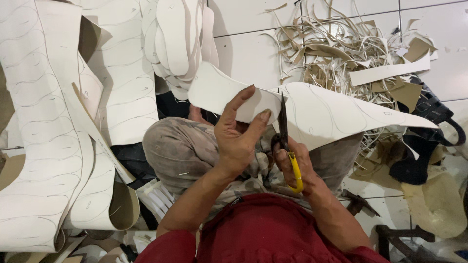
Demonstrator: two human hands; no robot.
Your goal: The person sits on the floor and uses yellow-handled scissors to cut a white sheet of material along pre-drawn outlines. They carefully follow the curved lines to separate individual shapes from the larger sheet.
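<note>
Marked sheets: long white sheets (44, 146) with traced sole outlines lie draped at the person's left, curling at the lower ends; uncut as far as can be seen.
Offcut heap: tangle of tan and white strips (336, 48) on the tiled floor (248, 53), upper right, well apart from the hands.
Cut pile: stack of finished white sole shapes (178, 39) at top centre, just beyond the work.
Work sheet: white sheet (331, 114) with pencilled sole outlines, held up over the knees, between the two hands; right part fans out flat, left part already parted into a rounded lobe.
Left hand: left hand (239, 136) pinches the lobe, thumb on the near face, fingers curled behind, keeping it taut and lifted.
Right hand: right hand (295, 163) closed round the yellow handle of the scissors (284, 131); dark blades point up, entering the sheet's near edge.
Step in hand (judged): cutting a sole along its traced line, cut partly run.
Next move calls for (judged): turning the sheet with the pinching hand so the curve feeds into the blades, short bites near the toe, thumb kept clear of the blade path.
</note>
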